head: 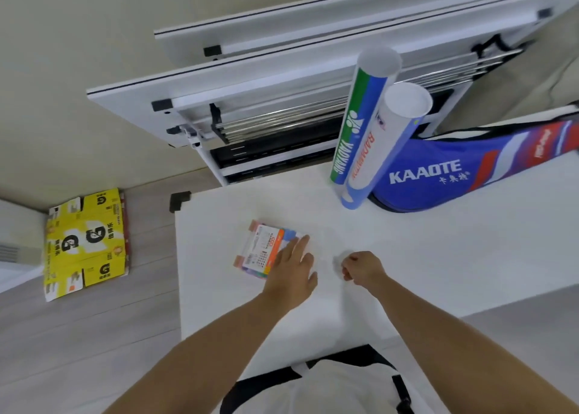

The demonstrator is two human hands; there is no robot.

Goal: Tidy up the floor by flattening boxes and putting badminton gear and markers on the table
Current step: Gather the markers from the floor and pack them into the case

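Left hand [293,265] lies flat, fingers spread, on a colourful flat marker pack [266,249] near the white table's [438,257] left edge; right hand [363,268] beside it, loosely curled, holding nothing; bare tabletop to its right; two upright shuttlecock tubes [369,138] and blue racket bag [438,169] beyond; flattened yellow cardboard box [86,244] on floor, far left.

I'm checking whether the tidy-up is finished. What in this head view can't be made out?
- Marker pack: the left hand covers its near corner; the print is too small to read, so the count is unknown.
- Racket bag: closed and cut off by the right edge, contents unseen.
- Two shuttlecock tubes: capped, fill hidden.
- Right hand: curled; whether it holds anything is unclear.
- Yellow flattened box: more floor lies outside the frame.
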